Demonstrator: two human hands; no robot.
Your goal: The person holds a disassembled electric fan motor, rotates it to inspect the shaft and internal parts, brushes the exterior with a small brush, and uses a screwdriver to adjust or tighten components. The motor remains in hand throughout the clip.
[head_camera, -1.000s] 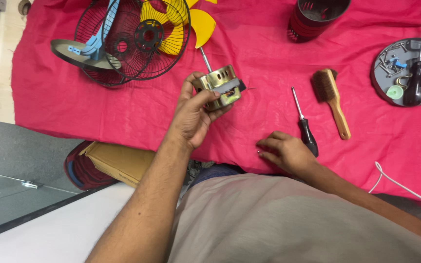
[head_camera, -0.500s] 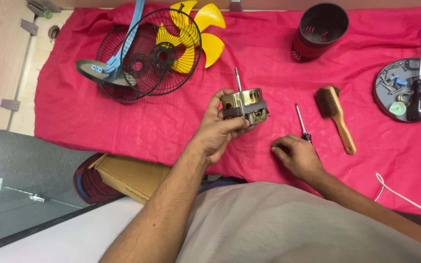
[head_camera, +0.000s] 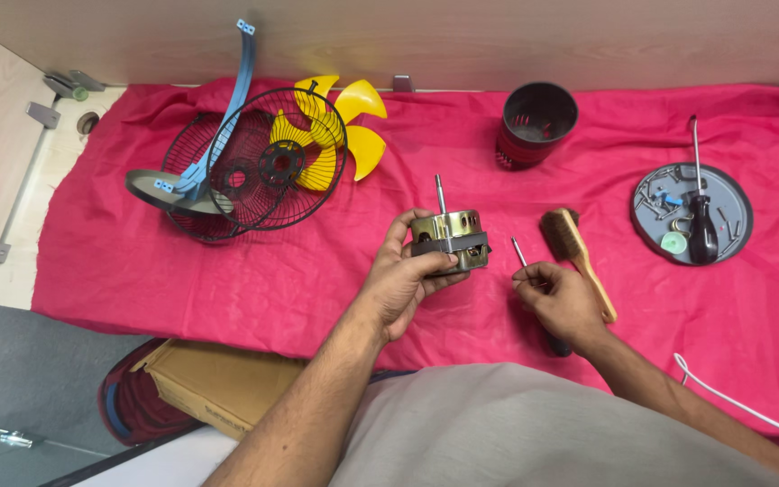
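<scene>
Head view, looking down on a red cloth [head_camera: 227, 289]. Left hand [head_camera: 403, 280] raised just above the cloth's middle, fingers wrapped around a brass-coloured fan motor [head_camera: 448, 239], shaft pointing up. Right hand [head_camera: 561, 302] just right of the motor, low on the cloth, fingers closed on a screwdriver [head_camera: 520, 254], metal tip poking out toward the motor, dark handle showing under the palm. Wooden brush [head_camera: 574, 252] touching the right hand's far side. Further right of the motor, round grey base plate [head_camera: 732, 207] with a second screwdriver [head_camera: 701, 225] on it. Behind the motor, dark cup-shaped housing [head_camera: 538, 122]. Left of the motor, black wire fan guards [head_camera: 254, 171] and yellow fan blade [head_camera: 335, 131].
</scene>
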